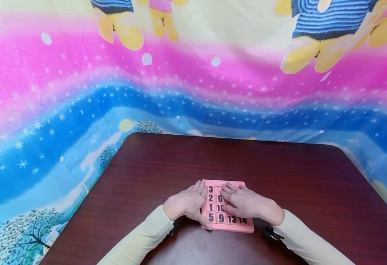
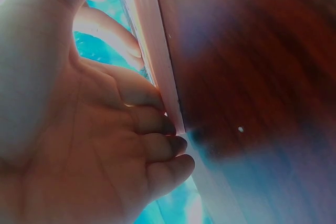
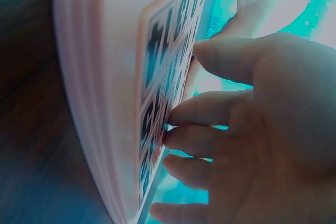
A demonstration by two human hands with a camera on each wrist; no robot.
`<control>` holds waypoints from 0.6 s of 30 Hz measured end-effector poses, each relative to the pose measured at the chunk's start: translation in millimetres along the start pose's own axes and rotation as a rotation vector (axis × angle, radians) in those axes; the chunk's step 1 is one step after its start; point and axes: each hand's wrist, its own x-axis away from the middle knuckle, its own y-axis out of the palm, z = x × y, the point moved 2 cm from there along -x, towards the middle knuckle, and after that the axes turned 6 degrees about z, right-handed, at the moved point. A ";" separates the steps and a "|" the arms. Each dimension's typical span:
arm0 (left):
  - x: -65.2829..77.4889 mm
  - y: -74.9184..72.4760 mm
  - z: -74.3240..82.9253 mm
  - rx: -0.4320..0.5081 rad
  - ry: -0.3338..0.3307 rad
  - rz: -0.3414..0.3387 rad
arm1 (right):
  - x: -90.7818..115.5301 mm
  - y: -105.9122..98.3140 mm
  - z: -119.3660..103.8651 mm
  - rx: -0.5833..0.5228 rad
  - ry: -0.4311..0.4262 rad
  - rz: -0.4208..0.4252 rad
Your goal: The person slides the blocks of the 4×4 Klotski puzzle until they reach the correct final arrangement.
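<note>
A pink number slide puzzle lies flat on the table, its square tiles printed with black numbers. Along its left edge rests my left hand, fingers extended up the side and thumb at the lower left corner. In the left wrist view, fingertips of the left hand touch the puzzle's pink side wall. My right hand lies over the upper right tiles with fingers spread, covering several of them. The right wrist view has the right hand's fingertips at the tile face. Numbers 3, 2, 1, 5, 9 and 13 show.
The dark reddish-brown table has rounded far corners and a glossy surface. Behind and beside it hangs a colourful cloth with snowflakes, trees and cartoon bear figures. Dark wrist straps show at the light sleeves.
</note>
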 end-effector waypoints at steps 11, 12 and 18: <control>0.4 -1.5 1.6 0.004 0.000 0.012 | 14.4 -2.3 13.6 0.028 0.020 0.030; 0.3 -1.6 1.7 0.004 -0.002 0.010 | 14.1 -2.8 13.2 0.023 0.019 0.038; 0.5 -1.5 1.0 0.024 -0.004 0.001 | 6.1 -6.6 4.2 0.000 -0.010 0.070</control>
